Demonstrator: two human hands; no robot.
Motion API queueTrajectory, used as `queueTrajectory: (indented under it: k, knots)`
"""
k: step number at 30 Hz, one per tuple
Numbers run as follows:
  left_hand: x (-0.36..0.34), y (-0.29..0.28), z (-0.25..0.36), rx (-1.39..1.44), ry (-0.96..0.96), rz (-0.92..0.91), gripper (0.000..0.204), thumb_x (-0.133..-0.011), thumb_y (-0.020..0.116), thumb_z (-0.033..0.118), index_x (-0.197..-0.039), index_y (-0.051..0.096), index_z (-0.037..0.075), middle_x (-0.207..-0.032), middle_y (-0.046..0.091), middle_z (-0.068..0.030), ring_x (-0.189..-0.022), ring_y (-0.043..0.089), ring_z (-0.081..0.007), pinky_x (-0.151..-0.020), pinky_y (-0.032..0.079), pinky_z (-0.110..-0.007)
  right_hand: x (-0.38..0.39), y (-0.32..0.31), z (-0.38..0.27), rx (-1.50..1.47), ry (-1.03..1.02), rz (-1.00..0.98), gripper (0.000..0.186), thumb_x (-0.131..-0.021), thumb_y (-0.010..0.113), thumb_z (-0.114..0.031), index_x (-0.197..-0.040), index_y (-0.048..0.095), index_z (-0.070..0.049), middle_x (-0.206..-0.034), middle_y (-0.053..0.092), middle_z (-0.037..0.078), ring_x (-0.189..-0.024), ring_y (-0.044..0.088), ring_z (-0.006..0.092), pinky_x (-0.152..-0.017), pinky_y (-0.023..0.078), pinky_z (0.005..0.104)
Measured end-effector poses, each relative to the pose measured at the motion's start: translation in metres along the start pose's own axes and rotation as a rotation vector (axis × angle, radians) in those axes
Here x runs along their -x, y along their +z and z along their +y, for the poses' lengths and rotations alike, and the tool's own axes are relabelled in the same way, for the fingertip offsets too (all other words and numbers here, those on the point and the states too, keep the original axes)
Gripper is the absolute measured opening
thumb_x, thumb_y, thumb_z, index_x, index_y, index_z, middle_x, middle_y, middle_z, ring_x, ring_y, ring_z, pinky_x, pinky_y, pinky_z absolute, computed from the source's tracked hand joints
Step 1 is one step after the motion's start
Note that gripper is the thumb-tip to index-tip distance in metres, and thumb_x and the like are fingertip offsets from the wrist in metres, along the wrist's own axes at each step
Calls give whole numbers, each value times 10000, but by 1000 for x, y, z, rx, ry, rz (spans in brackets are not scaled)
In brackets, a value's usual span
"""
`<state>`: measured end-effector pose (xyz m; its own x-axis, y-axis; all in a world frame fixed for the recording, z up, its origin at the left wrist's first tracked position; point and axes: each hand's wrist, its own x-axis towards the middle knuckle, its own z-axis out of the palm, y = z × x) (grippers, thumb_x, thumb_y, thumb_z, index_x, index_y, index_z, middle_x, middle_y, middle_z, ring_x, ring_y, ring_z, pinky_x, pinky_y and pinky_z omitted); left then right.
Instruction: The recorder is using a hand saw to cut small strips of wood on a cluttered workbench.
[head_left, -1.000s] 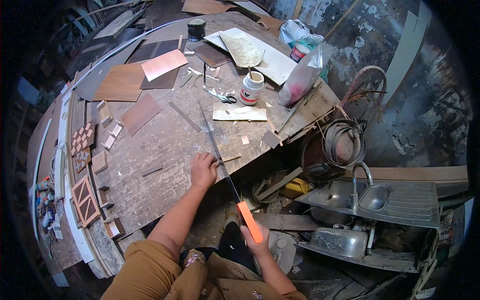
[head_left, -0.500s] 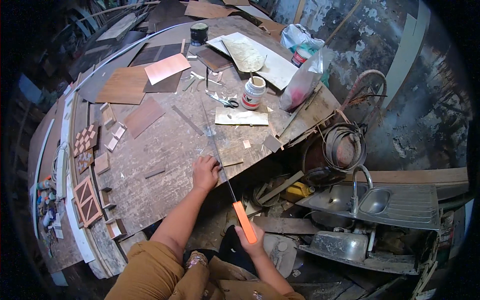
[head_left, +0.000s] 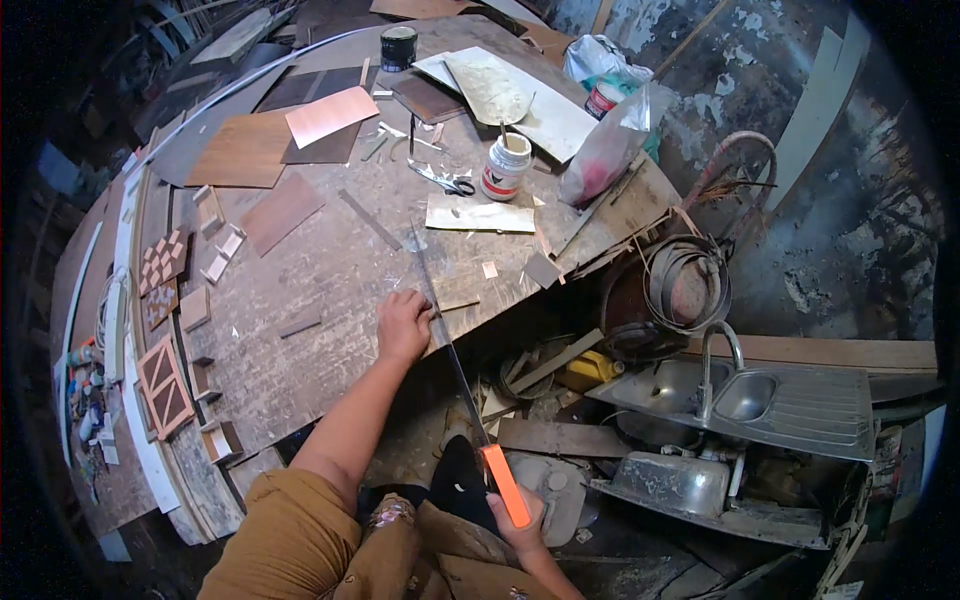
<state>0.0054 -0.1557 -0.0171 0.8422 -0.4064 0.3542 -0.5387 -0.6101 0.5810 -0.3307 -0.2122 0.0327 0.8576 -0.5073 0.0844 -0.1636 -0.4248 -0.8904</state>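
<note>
Orange-handled, straight-bladed steel handsaw point(head_left: 466, 393) gripped in right hand point(head_left: 520, 514); left hand point(head_left: 404, 325) just left of it, grip unclear from here.

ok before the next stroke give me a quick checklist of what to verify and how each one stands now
1. Saw held: ok, the right grip is closed around the orange handle.
2. Blade across the bench edge: ok, the blade runs from over the bench out past its edge.
3. Fingers clear of the blade: not ok, the left grip looks right beside it.
4. Thin wood strip pinned firmly: cannot tell, the blade and fingers hide its near end.
5. Scissors away from both hands: ok, they lie beyond, near the white jar.
</note>
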Motion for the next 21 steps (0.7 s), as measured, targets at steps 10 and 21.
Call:
queueTrajectory:
  k: [10, 21]
  knots:
    - [1, 2, 3, -40, 21, -49, 89, -723, 657, 128, -775, 592, 98, -854, 559, -48, -890, 508, -283, -770, 373, -431, -49, 32, 7, -130, -2, 43, 211, -802, 708, -146, -750, 566, 1, -572, 497, 107, -480, 510, 237, -460, 400, 342]
    - [-1, 3, 1, -7, -25, -46, 96, -745, 640, 145, -811, 600, 90, -892, 564, -65, -911, 509, -296, -775, 385, -427, -3, 2, -2, -7, 19, -1, 197, -829, 690, -169, -809, 602, 6, -600, 531, 76, -517, 511, 173, -494, 426, 314]
